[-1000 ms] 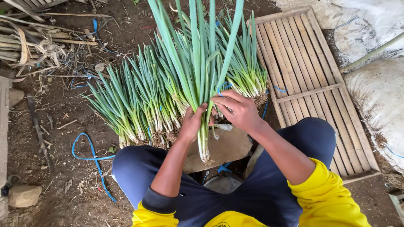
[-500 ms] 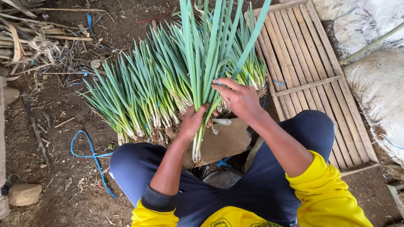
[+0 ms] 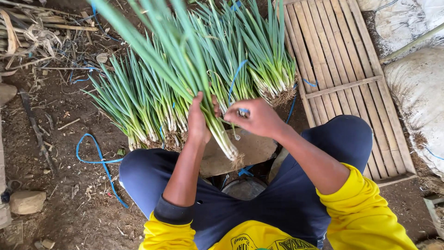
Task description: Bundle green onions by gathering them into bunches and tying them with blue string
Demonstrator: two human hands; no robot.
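Note:
My left hand (image 3: 200, 121) grips a bunch of green onions (image 3: 175, 65) just above its white bases, tilted so the leaves point up and left and the roots (image 3: 235, 158) point down and right. My right hand (image 3: 256, 118) pinches a thin blue strap (image 3: 233, 79) that runs up over the leaves beside the bunch. Under both hands lies a flat brown stone (image 3: 252, 150). Several tied bundles of green onions (image 3: 138, 106) lie in a row on the soil beyond my hands.
A slatted bamboo tray (image 3: 340, 60) lies on the ground at the right, with white sacks (image 3: 416, 78) past it. Loose blue strap (image 3: 95, 157) curls on the dirt at the left, near a stone (image 3: 27, 202). Dry stalks (image 3: 32, 32) lie at the top left. A dark bucket (image 3: 244, 187) sits between my knees.
My left hand has swung the bunch from upright to leaning left, roots now down-right. My right hand has moved lower and now pinches the blue strap.

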